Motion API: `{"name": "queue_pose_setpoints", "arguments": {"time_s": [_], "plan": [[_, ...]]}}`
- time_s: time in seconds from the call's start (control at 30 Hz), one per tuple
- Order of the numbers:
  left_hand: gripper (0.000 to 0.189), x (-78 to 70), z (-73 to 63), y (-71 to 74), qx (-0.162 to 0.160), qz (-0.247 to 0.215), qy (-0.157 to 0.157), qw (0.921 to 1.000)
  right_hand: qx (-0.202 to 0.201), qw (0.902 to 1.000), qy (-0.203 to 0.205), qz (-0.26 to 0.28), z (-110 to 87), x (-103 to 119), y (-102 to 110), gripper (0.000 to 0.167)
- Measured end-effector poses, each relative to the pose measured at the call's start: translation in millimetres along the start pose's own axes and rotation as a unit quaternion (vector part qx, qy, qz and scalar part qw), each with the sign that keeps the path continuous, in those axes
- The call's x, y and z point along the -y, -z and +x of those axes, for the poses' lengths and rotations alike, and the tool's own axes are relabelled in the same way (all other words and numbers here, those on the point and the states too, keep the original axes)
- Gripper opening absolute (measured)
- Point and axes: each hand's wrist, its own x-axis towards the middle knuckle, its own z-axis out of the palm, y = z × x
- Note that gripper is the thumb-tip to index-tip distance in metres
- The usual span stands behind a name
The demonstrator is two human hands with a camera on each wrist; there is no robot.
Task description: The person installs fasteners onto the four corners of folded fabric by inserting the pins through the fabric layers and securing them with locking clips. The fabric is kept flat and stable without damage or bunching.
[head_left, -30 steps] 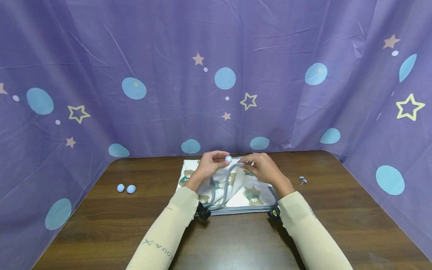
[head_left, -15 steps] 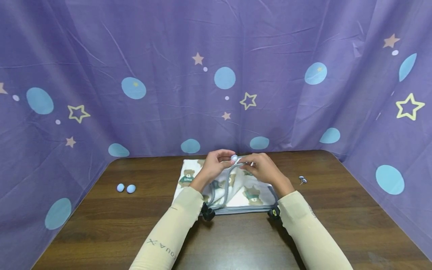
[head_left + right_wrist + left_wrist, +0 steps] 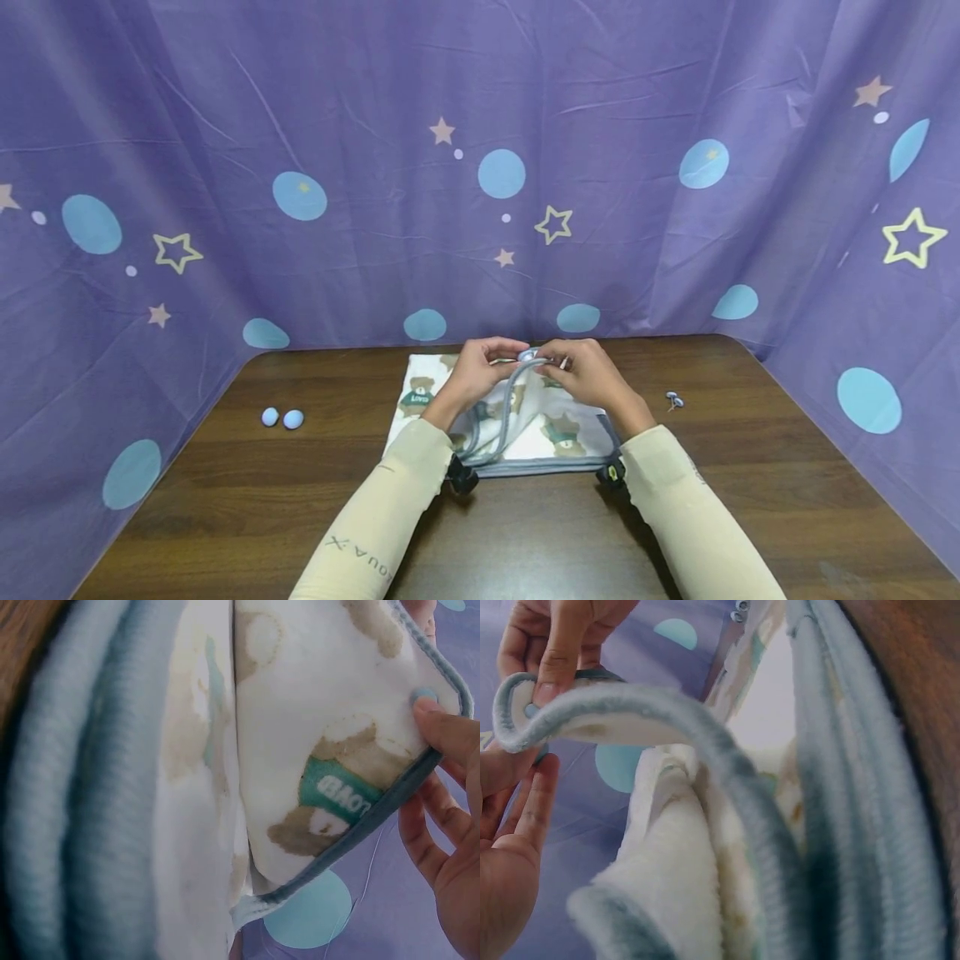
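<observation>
A folded white blanket (image 3: 551, 425) with printed bears and grey-blue piping lies at the table's far middle, one corner lifted. My right hand (image 3: 585, 371) grips that corner; in the right wrist view its thumb presses a small blue disc (image 3: 424, 696) at the tip. My left hand (image 3: 476, 371) pinches a rounded light-blue cap (image 3: 526, 355) right at the corner. In the left wrist view, the left hand's fingers (image 3: 536, 806) are under the piping, mostly covering the cap, while the right thumb (image 3: 547, 690) lies beside the blue disc on the cloth.
Two light-blue rounded caps (image 3: 282, 418) rest on the brown wooden table (image 3: 322, 483) at left. At right lie blue-headed pins (image 3: 674, 401). A purple curtain (image 3: 360, 275) with stars and dots hangs behind the table and along both sides.
My left hand has moved a little right, bringing the cap up against the lifted blanket corner. My right hand has stayed in place, gripping the cloth.
</observation>
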Motion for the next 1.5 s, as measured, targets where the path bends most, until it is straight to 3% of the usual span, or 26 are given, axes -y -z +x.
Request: {"name": "queue_pose_setpoints", "arguments": {"time_s": [0.17,0.3,0.4,0.53,0.67,0.8,1.17,1.5], "plan": [[0.03,-2.9,-0.7,1.6,0.009,-0.01,0.005,0.9999,-0.001,1.0,-0.001,0.01,0.2,-2.1,1.7,0.014],[0.029,-9.4,-4.8,3.4,-0.005,-0.011,0.003,0.9999,-0.004,0.9999,-0.005,0.015,-0.6,-1.6,4.1,0.015],[0.029,-16.4,-8.3,2.5,-0.001,0.027,-0.014,0.9995,-0.014,0.9996,-0.011,0.022,-1.2,-1.0,6.3,0.015],[0.021,-21.5,-11.5,-0.3,0.029,0.089,-0.039,0.9949,-0.021,0.9993,-0.019,0.026,-0.9,-1.3,8.3,0.013],[0.009,-19.9,-13.5,-1.5,0.046,0.14,-0.038,0.9884,-0.002,0.9994,-0.031,0.013,-0.7,-1.7,8.5,0.012],[0.017,-15.5,-14.7,0.0,0.044,0.184,-0.033,0.9814,0.03,0.9983,-0.048,-0.011,-1.1,-1.8,9.8,0.011],[0.029,-0.5,-16.8,20.0,-0.011,0.162,0.005,0.9866,0.094,0.989,-0.096,-0.062,-6.8,-5.2,30.6,0.028],[0.046,16.9,-17.6,46.5,-0.052,0.137,0.064,0.9871,0.089,0.987,-0.123,-0.053,-14.0,-10.5,48.3,0.023]]}}
